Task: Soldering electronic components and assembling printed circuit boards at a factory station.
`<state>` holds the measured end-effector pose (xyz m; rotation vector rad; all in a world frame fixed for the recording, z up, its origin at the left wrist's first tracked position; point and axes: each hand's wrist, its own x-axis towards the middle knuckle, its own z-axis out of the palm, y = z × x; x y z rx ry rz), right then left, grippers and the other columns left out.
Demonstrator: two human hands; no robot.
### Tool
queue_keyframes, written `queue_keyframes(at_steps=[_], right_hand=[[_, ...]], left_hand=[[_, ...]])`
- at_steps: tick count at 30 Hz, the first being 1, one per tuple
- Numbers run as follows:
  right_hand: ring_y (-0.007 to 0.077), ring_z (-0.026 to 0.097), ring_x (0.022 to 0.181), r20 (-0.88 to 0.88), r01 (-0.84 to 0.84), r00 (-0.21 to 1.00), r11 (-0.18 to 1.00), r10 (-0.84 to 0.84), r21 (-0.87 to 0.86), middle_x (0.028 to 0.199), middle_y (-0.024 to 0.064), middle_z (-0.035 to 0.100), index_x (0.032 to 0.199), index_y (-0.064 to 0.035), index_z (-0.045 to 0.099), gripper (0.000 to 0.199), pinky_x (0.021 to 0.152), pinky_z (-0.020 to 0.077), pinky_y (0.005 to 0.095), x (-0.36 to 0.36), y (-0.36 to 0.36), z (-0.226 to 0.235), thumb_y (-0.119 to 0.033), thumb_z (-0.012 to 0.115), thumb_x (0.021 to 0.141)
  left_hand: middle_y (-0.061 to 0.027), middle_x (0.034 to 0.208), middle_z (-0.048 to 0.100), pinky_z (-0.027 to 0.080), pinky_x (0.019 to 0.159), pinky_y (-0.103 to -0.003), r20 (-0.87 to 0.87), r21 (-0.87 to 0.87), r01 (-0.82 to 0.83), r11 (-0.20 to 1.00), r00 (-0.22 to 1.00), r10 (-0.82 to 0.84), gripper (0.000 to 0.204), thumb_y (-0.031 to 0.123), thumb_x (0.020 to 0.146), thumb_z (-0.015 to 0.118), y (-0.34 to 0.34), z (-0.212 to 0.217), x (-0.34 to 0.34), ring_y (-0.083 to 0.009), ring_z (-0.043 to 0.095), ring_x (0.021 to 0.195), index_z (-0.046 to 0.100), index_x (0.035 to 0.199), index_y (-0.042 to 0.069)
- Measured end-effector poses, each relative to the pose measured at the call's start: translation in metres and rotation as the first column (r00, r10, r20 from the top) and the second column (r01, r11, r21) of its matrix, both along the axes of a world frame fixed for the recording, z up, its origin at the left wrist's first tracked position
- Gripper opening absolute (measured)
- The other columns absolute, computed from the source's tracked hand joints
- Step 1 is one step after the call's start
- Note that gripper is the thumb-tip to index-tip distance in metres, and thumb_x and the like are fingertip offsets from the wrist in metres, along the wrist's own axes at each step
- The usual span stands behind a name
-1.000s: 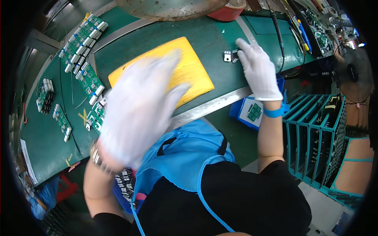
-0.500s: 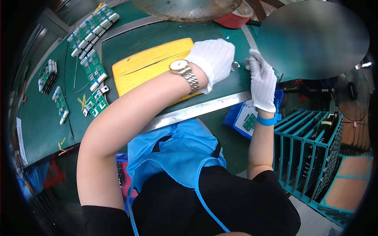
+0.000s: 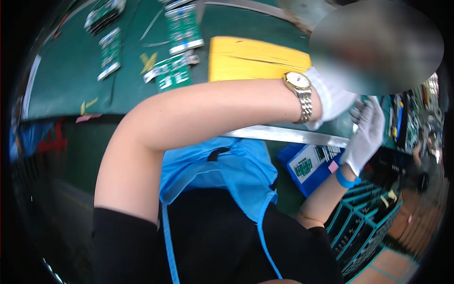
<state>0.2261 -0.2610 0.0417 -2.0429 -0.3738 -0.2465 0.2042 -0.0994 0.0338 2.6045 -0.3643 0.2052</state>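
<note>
My left hand (image 3: 335, 99), in a white glove below a metal-banded wristwatch (image 3: 298, 81), reaches across to the right over the green bench. A blurred patch covers its fingers, so what they hold, if anything, is hidden. Close beside it is my right hand (image 3: 366, 135), gloved in white with a blue wrist strap (image 3: 347, 180). Its fingers point up, slightly bent and apart, and no object shows in them. A yellow block (image 3: 257, 59) lies on the bench behind my left forearm.
Green circuit boards (image 3: 183, 31) lie at the back left, with a smaller board (image 3: 110, 54) farther left. A metal strip (image 3: 288, 136) edges the bench. Below it sits a blue bin (image 3: 309, 182) with a board inside. A teal rack (image 3: 362, 222) stands at lower right.
The view has swung, so the bench and boards sit differently in it. Both hands appear farther right and lower. The left fingers, partly visible before, are now covered by the blurred patch.
</note>
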Motion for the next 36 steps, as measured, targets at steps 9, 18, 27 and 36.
queue_keyframes(at_steps=[9,18,27,36], right_hand=[[0.0164,0.065,0.09,0.077,-0.516,0.842,0.839,0.534,-0.172,0.102,0.009,0.068,0.105,-0.0046,0.07,0.02,0.082,0.0511,0.0271,-0.046,0.091,0.0,-0.001,0.066,0.086],[0.0237,0.067,0.092,0.16,-0.777,0.508,0.53,0.847,-0.339,0.098,0.0062,0.071,0.095,-0.0065,0.071,0.019,0.084,0.0513,0.0312,-0.08,0.172,-0.018,-0.003,0.072,0.076],[0.0245,0.066,0.089,0.173,-0.785,0.46,0.49,0.871,-0.379,0.096,0.0043,0.07,0.095,-0.0097,0.068,0.018,0.082,0.0509,0.0332,-0.077,0.177,-0.028,-0.003,0.068,0.078],[0.0231,0.067,0.093,0.113,-0.785,0.488,0.492,0.866,-0.377,0.099,0.0061,0.071,0.095,-0.0068,0.069,0.018,0.084,0.0513,0.0315,-0.077,0.177,-0.027,0.0,0.067,0.079]], left_hand=[[-0.0096,0.098,0.069,0.054,0.077,-0.032,0.238,-0.372,-0.324,0.87,0.873,0.427,0.025,0.0,0.075,0.071,0.094,-0.003,-0.181,-0.023,0.068,0.087,0.068,0.1,0.005],[-0.0099,0.098,0.072,0.054,0.08,-0.03,0.359,-0.272,-0.657,0.703,0.608,0.708,0.025,-0.004,0.075,0.073,0.134,-0.035,-0.244,-0.0233,0.069,0.091,0.07,0.098,0.003],[-0.0081,0.094,0.071,0.054,0.078,-0.031,0.374,-0.159,-0.672,0.724,0.637,0.674,0.027,-0.003,0.071,0.073,0.139,-0.04,-0.247,-0.0241,0.068,0.09,0.072,0.097,0.005],[-0.0077,0.095,0.071,0.055,0.076,-0.031,0.371,-0.145,-0.69,0.709,0.627,0.685,0.028,-0.003,0.072,0.073,0.139,-0.04,-0.245,-0.0239,0.068,0.089,0.073,0.098,0.006]])
